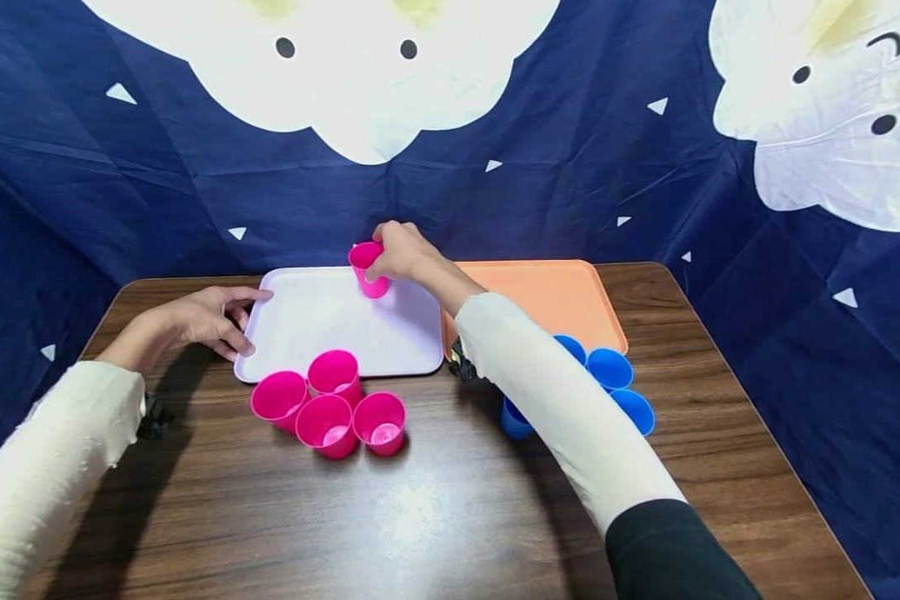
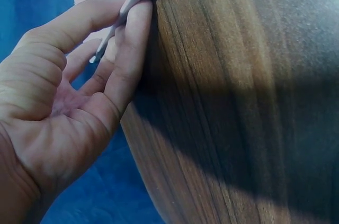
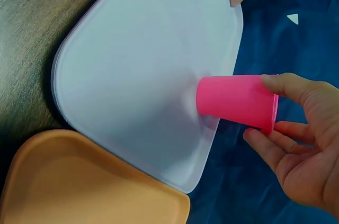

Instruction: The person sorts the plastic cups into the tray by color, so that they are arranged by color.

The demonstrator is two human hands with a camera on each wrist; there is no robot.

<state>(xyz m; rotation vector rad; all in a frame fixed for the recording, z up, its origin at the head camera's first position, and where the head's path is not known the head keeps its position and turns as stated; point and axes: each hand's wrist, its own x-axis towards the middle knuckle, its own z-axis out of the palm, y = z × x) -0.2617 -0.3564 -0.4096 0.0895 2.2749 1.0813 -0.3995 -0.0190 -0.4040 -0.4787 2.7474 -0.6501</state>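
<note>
My right hand [image 1: 405, 252] pinches a pink cup [image 1: 365, 265] near its rim, at the back right of the white tray [image 1: 322, 321]. In the right wrist view the cup [image 3: 233, 97] is upright relative to the tray, its base at or just above the surface; I cannot tell which. My left hand [image 1: 206, 321] grips the tray's left edge, and in the left wrist view its thumb and fingers [image 2: 132, 49] pinch the rim. Several more pink cups [image 1: 336, 375] stand open end up in front of the tray, close together.
An orange tray [image 1: 547, 292] lies right of the white one, partly behind my right forearm. Several blue cups [image 1: 610, 368] stand before it, some hidden by the sleeve. A dark blue cloth [image 1: 450, 200] hangs behind the wooden table [image 1: 435, 533].
</note>
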